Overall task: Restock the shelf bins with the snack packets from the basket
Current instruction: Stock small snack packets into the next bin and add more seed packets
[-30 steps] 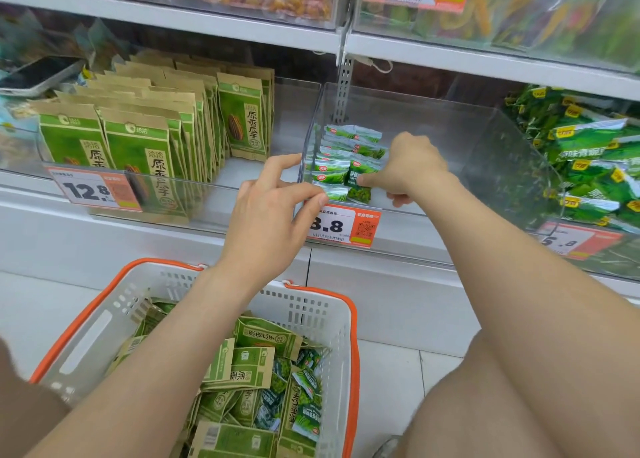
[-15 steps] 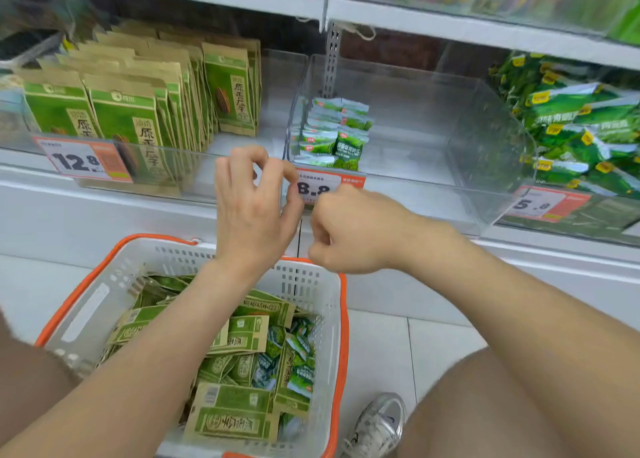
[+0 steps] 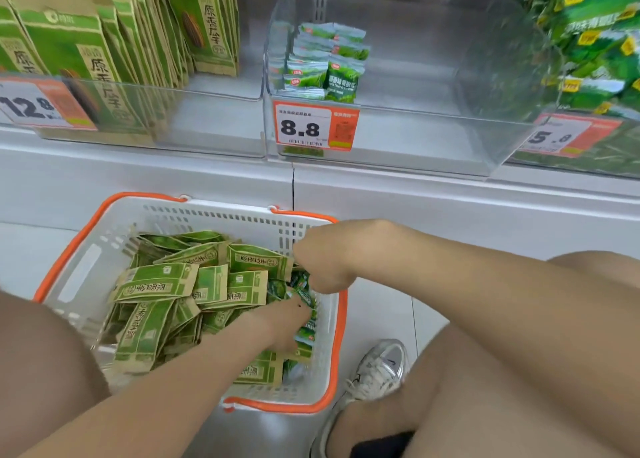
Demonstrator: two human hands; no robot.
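Note:
A white basket with an orange rim (image 3: 86, 260) sits on the floor below the shelf, full of snack packets. Large green-and-kraft packets (image 3: 156, 284) fill its left and middle, and small green packets (image 3: 306, 333) lie along its right side. My left hand (image 3: 280, 322) reaches down into the small packets, its fingers pinching one. My right hand (image 3: 322, 263) is just above it, fingers curled down round small packets with the fingertips hidden. On the shelf, the clear bin (image 3: 433, 139) tagged 8.8 holds a short row of small green packets (image 3: 325, 63) at its left wall.
The left bin (image 3: 214, 125), tagged 12.8, holds upright rows of large green-and-kraft bags. Another bin (image 3: 588, 59) on the right holds green bags. My knees flank the basket, and a grey sneaker (image 3: 377, 371) stands on the tiles to its right.
Both hands have dropped from the front of the 8.8 bin down into the right side of the basket. The view has tilted down with them.

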